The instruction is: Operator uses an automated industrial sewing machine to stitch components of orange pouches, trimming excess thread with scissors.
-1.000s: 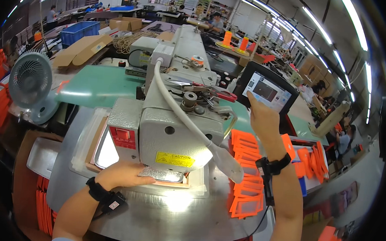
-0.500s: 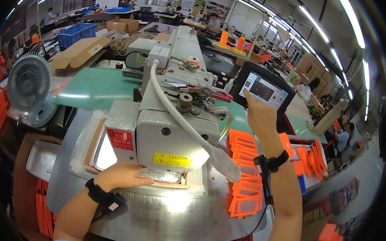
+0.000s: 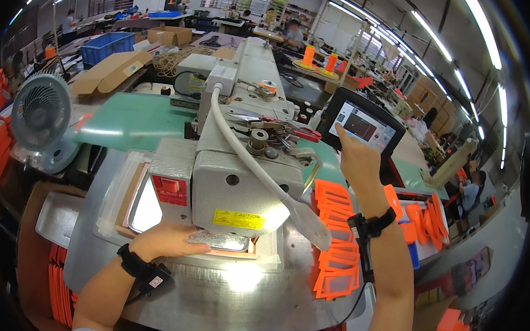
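Observation:
A grey industrial sewing machine (image 3: 236,194) stands in front of me, its lamp lighting the metal bed. My left hand (image 3: 171,241) lies with fingers stretched out at the near edge of a clamp frame (image 3: 230,253) under the machine head; part of the frame is hidden by the head. At the right, my right hand (image 3: 360,161) is raised with its index finger stretched onto the lit screen of a black touch panel (image 3: 366,120). Its other fingers are partly hidden, and nothing shows in it. Below that arm, a row of orange-edged mesh pieces (image 3: 335,253) lies overlapping on the bed.
A grey fan (image 3: 41,112) stands at the left, beyond a cardboard box with a white tray (image 3: 58,217). Red-handled snips (image 3: 305,133) rest on top of the machine. More orange pieces (image 3: 424,219) fill a tray at the right. A cable hangs from my right wrist strap.
The view has shifted very slightly against the machine. Both hands keep their places, the left by the frame and the right index finger at the screen.

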